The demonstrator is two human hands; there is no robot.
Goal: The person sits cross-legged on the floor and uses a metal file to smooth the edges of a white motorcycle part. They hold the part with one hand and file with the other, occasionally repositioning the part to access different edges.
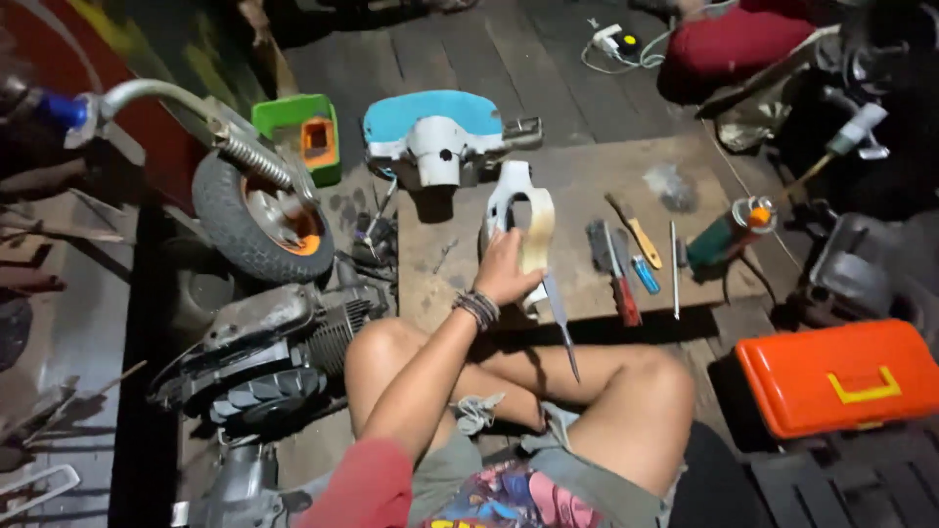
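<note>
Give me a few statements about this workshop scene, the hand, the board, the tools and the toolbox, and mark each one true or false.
1. The left hand rests on a white curved panel lying on the wooden board. True.
2. The toolbox is blue with a red handle. False: it is orange with a yellow handle.
3. A paintbrush lies on the board to the right of the panel. True.
4. The small wheel stands on the board. False: it is off the board, to its left.
5. The right hand is pressing on the panel too. False: it is not in view.
</note>
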